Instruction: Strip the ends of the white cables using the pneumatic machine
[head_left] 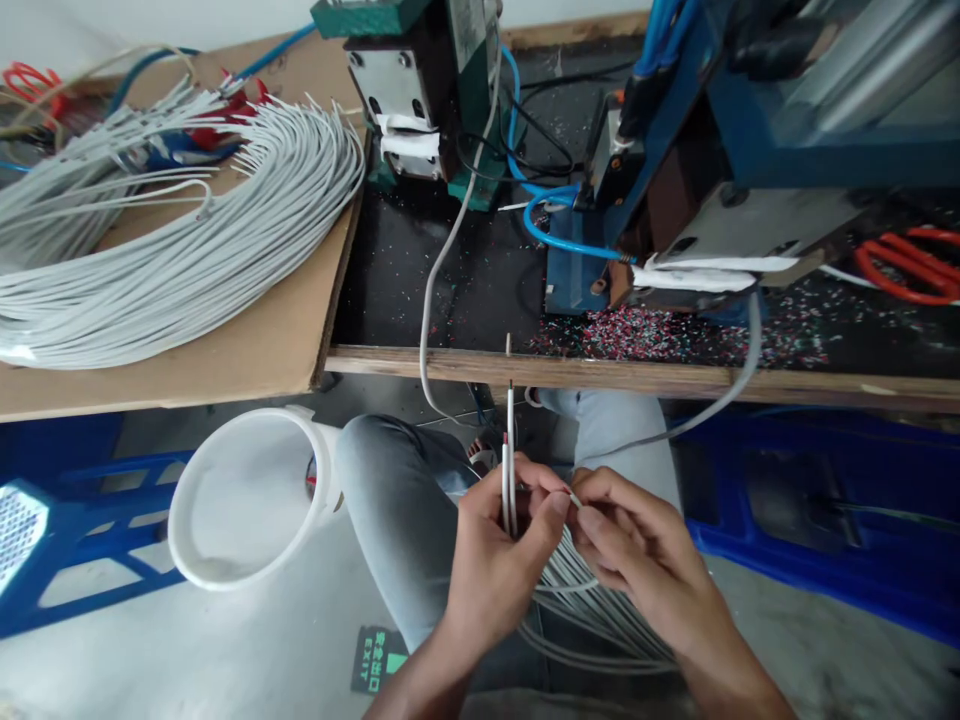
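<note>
My left hand [501,545] is closed with white cables [511,430] standing upright between thumb and fingers, their cut ends pointing toward the bench. At its thumb tip, my right hand [637,545] pinches the end of a thin pale cable [575,498]. The fingertips of both hands nearly meet there, with a small reddish bit showing between them. Beneath the hands, a bundle of grey-white cables [570,580] lies across the lap, partly covered by the right hand and wrist.
A large coil of white cables [247,240] rests on cardboard [319,330] at left. Two bench machines, one green [476,110] and one blue [795,150], stand behind, with coloured scraps [637,332] between. A white bucket [187,520] and blue stools [810,510] flank the legs.
</note>
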